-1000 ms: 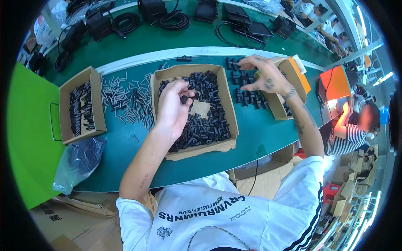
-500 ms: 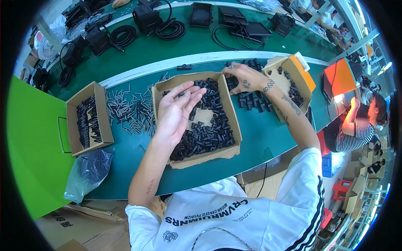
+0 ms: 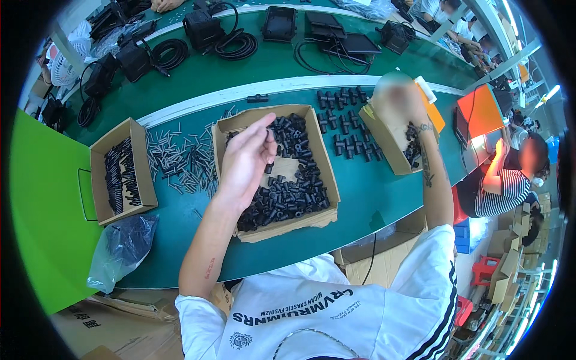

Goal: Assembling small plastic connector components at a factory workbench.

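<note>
Over centre box (image 3: 327, 180) | left hand (image 3: 243, 165) pinched, contents unclear | right hand (image 3: 399, 99) blurred above right box (image 3: 390, 150), grip unclear | sorting fittings; next needs a placing spot.

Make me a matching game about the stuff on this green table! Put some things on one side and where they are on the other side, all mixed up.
Things:
1. left hand
2. right hand
3. plastic bag
4. loose metal pins

Places:
A. on the table's near-left edge
B. spread between the two left boxes
C. over the middle box of black parts
D. blurred, over the right-hand box

Pairs: 1-C, 2-D, 3-A, 4-B
</note>
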Action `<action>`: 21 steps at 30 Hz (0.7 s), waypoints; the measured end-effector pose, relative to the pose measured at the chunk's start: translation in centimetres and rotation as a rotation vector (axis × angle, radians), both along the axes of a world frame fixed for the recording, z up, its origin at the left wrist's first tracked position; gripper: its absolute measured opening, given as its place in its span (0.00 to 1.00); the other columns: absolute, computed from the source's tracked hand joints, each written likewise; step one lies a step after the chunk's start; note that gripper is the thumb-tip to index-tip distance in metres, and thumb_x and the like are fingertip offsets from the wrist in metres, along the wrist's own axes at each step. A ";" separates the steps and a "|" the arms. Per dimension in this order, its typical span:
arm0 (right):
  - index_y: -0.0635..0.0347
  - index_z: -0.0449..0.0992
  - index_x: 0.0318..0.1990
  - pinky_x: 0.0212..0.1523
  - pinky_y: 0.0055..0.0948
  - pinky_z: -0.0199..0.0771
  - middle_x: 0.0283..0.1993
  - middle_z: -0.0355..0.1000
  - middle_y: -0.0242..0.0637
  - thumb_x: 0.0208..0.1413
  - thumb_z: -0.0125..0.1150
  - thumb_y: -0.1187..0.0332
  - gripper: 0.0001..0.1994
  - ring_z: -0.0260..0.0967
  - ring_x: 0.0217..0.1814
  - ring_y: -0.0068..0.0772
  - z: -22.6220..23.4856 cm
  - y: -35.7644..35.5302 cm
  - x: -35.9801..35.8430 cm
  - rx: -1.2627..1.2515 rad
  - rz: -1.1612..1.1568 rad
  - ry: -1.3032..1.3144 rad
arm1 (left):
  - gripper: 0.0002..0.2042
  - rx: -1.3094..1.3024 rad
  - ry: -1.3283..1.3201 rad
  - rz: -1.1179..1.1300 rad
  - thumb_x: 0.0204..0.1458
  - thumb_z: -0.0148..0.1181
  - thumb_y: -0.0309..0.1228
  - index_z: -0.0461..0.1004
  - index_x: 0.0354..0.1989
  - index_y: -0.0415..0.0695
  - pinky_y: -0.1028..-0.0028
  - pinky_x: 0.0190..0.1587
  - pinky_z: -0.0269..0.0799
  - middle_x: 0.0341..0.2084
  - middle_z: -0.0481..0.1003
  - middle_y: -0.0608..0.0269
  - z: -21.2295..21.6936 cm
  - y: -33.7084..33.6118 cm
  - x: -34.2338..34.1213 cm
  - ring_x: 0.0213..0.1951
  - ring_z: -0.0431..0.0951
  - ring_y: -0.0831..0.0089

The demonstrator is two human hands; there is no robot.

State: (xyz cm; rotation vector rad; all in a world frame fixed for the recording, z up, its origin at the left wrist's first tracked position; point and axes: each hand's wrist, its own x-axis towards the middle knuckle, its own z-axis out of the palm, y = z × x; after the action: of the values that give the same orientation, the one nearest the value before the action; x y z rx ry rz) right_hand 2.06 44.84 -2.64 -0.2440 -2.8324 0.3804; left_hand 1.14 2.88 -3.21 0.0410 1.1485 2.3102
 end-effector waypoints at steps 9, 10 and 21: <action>0.57 0.82 0.42 0.46 0.37 0.78 0.34 0.80 0.44 0.44 0.73 0.63 0.17 0.79 0.39 0.41 -6.5 7.0 0.5 -0.055 -0.182 -0.146 | 0.13 -0.015 0.064 -0.024 0.66 0.52 0.38 0.71 0.47 0.41 0.81 0.29 0.64 0.22 0.66 0.71 -1.0 -1.1 -0.1 0.25 0.67 0.81; 0.57 0.82 0.41 0.45 0.37 0.78 0.33 0.80 0.43 0.44 0.73 0.64 0.16 0.79 0.38 0.42 -7.9 10.0 1.2 -0.030 -0.188 -0.005 | 0.13 0.015 0.055 -0.027 0.66 0.53 0.38 0.71 0.48 0.41 0.81 0.30 0.65 0.23 0.67 0.70 -0.8 -0.5 -0.2 0.25 0.68 0.81; 0.60 0.77 0.43 0.36 0.36 0.77 0.36 0.79 0.42 0.45 0.71 0.71 0.16 0.77 0.31 0.40 -7.4 7.4 2.1 -0.046 -0.132 0.186 | 0.15 -0.120 0.247 -0.170 0.67 0.48 0.34 0.70 0.55 0.37 0.77 0.39 0.74 0.37 0.80 0.55 0.3 -1.0 -0.4 0.38 0.83 0.69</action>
State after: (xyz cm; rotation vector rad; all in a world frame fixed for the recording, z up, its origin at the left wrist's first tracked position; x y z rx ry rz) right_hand 4.15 52.23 -10.01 -0.3826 -2.6113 0.4165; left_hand 0.75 1.88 -2.90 0.3747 1.3478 2.1246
